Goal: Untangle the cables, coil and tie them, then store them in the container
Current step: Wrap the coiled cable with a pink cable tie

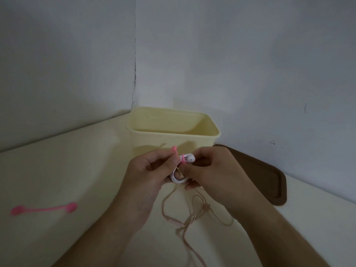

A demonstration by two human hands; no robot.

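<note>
A coiled white earphone cable [178,178] is held between both hands just in front of the pale yellow container [173,139]. My left hand [150,170] pinches a pink cable tie [178,154] that wraps the coil near a white earbud [190,158]. My right hand [210,170] grips the coil from the right side. A loose pinkish-beige earphone cable [192,214] lies tangled on the table below my hands and runs off the bottom edge.
A second pink tie [43,209] lies on the cream table [57,170] at the left. A brown lid [264,176] lies flat to the right of the container. Grey walls meet in a corner just behind the container.
</note>
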